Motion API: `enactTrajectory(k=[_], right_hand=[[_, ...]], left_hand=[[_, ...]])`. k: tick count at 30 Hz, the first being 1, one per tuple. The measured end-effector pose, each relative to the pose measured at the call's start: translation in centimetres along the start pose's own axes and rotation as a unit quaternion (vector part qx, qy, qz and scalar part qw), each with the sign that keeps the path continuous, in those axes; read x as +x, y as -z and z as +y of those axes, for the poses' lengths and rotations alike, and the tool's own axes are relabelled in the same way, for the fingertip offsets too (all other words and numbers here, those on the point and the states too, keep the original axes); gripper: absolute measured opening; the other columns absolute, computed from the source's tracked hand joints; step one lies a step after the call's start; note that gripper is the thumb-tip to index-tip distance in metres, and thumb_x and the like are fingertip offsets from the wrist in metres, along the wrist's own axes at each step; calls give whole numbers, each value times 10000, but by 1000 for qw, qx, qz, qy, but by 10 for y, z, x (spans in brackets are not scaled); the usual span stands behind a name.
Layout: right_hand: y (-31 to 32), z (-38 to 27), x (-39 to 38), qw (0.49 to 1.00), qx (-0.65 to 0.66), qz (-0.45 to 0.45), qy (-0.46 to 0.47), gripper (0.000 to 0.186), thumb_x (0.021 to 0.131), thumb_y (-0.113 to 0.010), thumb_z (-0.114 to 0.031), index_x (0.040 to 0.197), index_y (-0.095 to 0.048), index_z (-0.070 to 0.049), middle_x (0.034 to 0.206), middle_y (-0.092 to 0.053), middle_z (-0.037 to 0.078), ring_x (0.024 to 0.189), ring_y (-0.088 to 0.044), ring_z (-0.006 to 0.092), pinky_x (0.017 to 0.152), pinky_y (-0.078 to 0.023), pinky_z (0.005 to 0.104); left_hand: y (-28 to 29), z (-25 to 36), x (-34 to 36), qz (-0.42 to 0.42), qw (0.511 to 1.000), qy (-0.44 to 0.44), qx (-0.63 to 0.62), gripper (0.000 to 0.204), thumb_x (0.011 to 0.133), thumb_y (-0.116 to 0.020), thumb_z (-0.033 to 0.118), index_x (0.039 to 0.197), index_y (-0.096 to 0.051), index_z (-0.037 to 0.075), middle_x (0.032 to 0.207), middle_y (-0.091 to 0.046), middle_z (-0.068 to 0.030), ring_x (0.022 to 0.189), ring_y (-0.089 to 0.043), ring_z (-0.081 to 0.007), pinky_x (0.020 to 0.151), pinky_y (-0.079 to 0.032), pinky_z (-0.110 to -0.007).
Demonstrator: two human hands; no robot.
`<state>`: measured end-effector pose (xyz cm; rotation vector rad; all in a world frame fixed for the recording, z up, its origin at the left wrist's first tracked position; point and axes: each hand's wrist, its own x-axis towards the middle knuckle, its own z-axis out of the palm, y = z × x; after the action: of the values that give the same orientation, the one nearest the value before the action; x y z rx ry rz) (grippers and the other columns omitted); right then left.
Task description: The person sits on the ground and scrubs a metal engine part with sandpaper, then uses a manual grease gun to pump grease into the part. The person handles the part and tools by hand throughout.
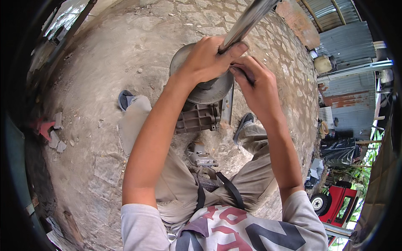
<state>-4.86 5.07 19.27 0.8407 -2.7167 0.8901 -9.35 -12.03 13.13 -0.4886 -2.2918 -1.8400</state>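
Observation:
My left hand (211,58) is closed round a long, shiny metal shaft (251,21) that rises toward the upper right. Just right of it, my right hand (259,81) has its fingers bent in and their tips meeting the thumb by the left hand; whatever sits between them is hidden. Beneath both hands lies a wide, round grey metal disc (205,98), partly covered by my left hand and wrist. Below the disc is a ribbed, dirty metal casing (197,119), and a flat metal strip (227,106) stands at its right.
Between my feet, a smaller cast metal part (199,154) rests on the rough stone floor (104,92). A red object (42,126) and broken stones (56,140) are at the left. Corrugated metal sheets (347,96) and a red vehicle (335,205) stand at the right.

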Motion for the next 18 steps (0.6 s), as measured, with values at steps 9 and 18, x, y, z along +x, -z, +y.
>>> enactTrajectory(k=[9, 18], right_hand=[[4, 6, -4, 999, -27, 19, 23, 159, 915, -641, -86, 1072, -669, -91, 985, -653, 121, 906, -664, 368, 777, -519, 456], [9, 63, -63, 988, 111, -1, -109, 167, 921, -670, -44, 1088, -665, -39, 1010, -718, 113, 966, -718, 261, 824, -559, 362]], left_hand=[[-6, 1, 9, -9, 1000, -13, 0, 785, 915, -474, 781, 1117, -706, 58, 937, -721, -74, 852, -693, -155, 672, -513, -290], [-4, 18, 15, 57, 994, -53, -76, 887, 929, -407, 787, 1291, -573, -5, 1038, -725, -139, 1043, -707, -236, 930, -531, -395]])
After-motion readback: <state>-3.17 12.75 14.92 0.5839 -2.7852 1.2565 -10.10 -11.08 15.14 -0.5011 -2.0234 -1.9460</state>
